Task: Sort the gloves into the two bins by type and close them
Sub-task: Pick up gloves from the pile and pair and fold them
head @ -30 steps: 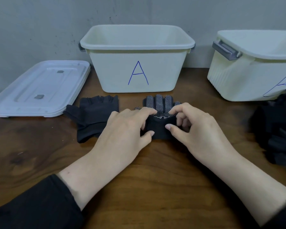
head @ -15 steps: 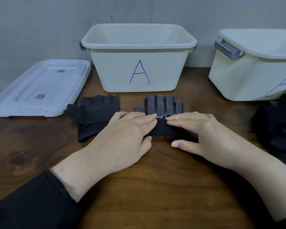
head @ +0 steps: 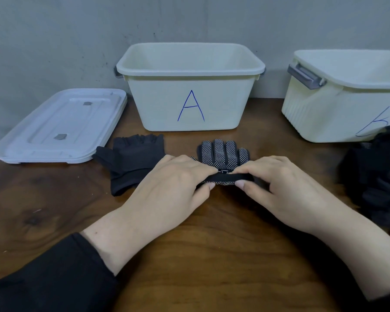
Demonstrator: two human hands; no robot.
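A black glove with white dots lies on the wooden table in front of bin A, fingers pointing away from me. My left hand and my right hand both pinch its cuff, which is lifted and folded up off the table. A plain black fingerless glove lies flat to the left of it. Bin A is open, as is bin B at the right. A heap of black gloves sits at the right edge.
Two white lids lie stacked at the left of the table. A grey wall stands close behind the bins. Bare wood stretches between me and the gloves.
My hands went from pressing flat on the dotted glove to pinching its cuff and lifting that edge.
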